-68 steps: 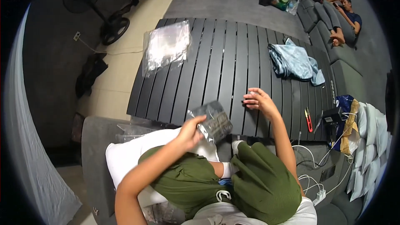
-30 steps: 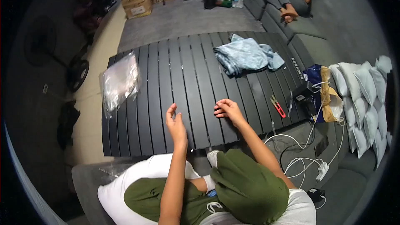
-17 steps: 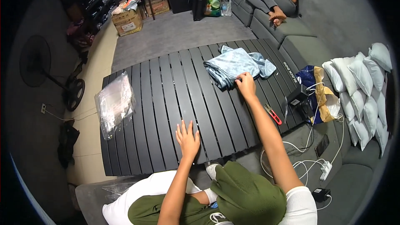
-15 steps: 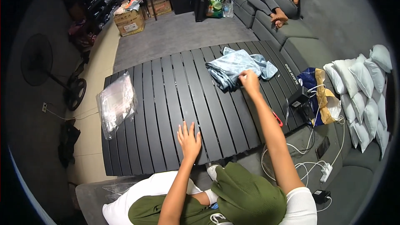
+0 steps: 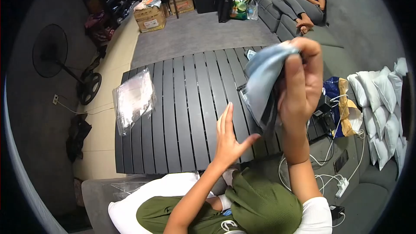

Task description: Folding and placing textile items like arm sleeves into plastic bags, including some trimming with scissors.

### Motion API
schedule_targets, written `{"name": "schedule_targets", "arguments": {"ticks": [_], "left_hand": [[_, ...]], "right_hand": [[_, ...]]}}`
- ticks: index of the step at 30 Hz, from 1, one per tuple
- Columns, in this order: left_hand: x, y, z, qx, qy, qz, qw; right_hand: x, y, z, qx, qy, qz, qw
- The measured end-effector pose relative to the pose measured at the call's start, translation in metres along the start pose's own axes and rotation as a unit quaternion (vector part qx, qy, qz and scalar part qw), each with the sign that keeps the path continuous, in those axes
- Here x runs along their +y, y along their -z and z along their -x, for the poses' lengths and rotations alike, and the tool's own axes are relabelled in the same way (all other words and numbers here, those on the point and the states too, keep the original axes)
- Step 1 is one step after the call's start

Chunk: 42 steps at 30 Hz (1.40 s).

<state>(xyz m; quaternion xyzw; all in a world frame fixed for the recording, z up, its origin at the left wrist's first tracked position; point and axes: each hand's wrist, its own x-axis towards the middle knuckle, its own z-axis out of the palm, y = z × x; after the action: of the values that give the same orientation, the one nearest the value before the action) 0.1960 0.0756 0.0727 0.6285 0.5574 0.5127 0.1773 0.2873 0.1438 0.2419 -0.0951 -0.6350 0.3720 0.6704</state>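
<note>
High over the right part of the black slatted table (image 5: pixel 173 104), my right hand (image 5: pixel 303 82) is closed on a light blue cloth (image 5: pixel 264 76). The cloth hangs from my thumb and fingers toward the left, its lower part blurred and dark on the underside. To the left and below it, my left hand (image 5: pixel 229 141) hovers over the table with fingers stretched and thumb spread, holding nothing. A small blue and dark piece (image 5: pixel 249 54) shows at the table's far edge behind the cloth; I cannot tell whether it belongs to it.
A clear plastic packet (image 5: pixel 135 99) lies on the table's left end. Right of the table are a blue and yellow bag (image 5: pixel 344 123), cables, a phone (image 5: pixel 341 161), a power strip (image 5: pixel 342 187) and stacked white pillows (image 5: pixel 381 108). A person (image 5: pixel 303 4) reclines on the far sofa.
My right hand has lifted the light blue cloth off the table and brought it up close. My left hand has risen from the slats and moved right, its thumb now spread.
</note>
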Motion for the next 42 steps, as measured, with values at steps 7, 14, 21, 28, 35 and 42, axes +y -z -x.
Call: {"name": "schedule_targets", "arguments": {"ticks": [7, 14, 21, 28, 35, 42], "left_hand": [[-0.023, 0.044, -0.002, -0.084, 0.188, 0.269, 0.941], [-0.093, 0.091, 0.022, -0.08, 0.457, 0.294, 0.836], [-0.163, 0.044, 0.054, -0.048, 0.4, 0.097, 0.91], [-0.163, 0.015, 0.031, -0.053, 0.285, -0.063, 0.955], [-0.164, 0.01, 0.015, -0.007, 0.236, -0.162, 0.958], [-0.19, 0.095, 0.032, -0.109, 0.356, -0.049, 0.927]], "right_hand": [[0.024, 0.008, 0.044, -0.065, -0.332, -0.379, 0.861], [0.135, 0.045, 0.119, -0.089, -0.508, -0.223, 0.827], [0.175, 0.013, 0.199, -0.25, -0.505, -0.084, 0.822], [0.17, 0.129, 0.189, -0.21, -0.318, 0.623, 0.683], [0.201, 0.144, 0.225, -0.215, -0.248, 0.664, 0.672], [0.216, 0.128, 0.187, -0.182, -0.139, 0.693, 0.684]]}}
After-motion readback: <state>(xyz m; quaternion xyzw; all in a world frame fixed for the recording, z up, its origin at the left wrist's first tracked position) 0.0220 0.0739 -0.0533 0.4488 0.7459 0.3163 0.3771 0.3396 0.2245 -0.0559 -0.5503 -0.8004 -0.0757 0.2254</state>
